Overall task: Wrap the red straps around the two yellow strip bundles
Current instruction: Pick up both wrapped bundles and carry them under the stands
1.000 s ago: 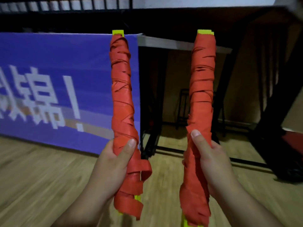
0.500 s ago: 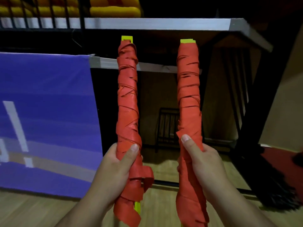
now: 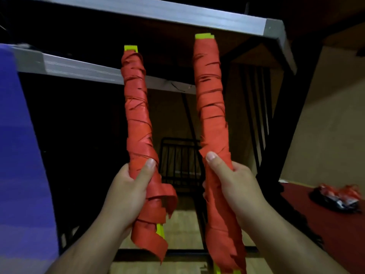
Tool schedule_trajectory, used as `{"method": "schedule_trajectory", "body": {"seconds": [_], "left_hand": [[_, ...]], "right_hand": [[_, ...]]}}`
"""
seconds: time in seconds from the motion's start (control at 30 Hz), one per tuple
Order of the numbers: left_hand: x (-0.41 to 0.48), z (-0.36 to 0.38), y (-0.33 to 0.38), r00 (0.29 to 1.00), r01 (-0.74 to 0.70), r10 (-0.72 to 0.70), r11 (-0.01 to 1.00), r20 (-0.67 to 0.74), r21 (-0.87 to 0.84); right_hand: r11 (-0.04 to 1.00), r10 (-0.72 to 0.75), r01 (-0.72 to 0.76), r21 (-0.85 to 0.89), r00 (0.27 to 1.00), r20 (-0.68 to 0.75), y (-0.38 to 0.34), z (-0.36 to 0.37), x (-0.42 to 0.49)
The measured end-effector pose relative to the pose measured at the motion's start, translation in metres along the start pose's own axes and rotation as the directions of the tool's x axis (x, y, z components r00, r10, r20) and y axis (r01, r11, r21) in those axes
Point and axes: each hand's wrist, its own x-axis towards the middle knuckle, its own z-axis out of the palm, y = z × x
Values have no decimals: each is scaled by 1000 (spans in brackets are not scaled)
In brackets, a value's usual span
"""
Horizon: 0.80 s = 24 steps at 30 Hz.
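**Two wrapped bundles held upright, here's how I think they'll handle**

These look light and a bit bendy to me, not stiff rods. The left bundle [image 3: 138,123] stands just left of frame centre and bows slightly along its length. The right bundle [image 3: 211,107] stands just right of centre and does the same. The red strap [image 3: 209,80] covers nearly everything, and the yellow strips [image 3: 204,36] only poke out at the very top and bottom. The strap looks like soft, thin, papery stuff that would tear or slide if you yanked it.

I'd grab them low down, over the wrap, so your grip pins the turns in place. That's pretty much what's happening here. The left hand [image 3: 126,194] is curled around the lower part of the left bundle, with its thumb [image 3: 147,171] pressed flat up the front. The right hand [image 3: 235,190] is wrapped the same way around the right bundle. The rest of the fingers are hidden behind, so I can't say how tight the grip is.

The one weak spot is the loose coils [image 3: 160,206] sagging off the left bundle below the hand. They look ready to unwind.
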Motion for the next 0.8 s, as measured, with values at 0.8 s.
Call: {"method": "schedule_trajectory", "body": {"seconds": [0.8], "left_hand": [[362,73,11,921,8,30,995,-389,96]], "right_hand": [[999,-31,2,54,843,536,12,131,481]]}}
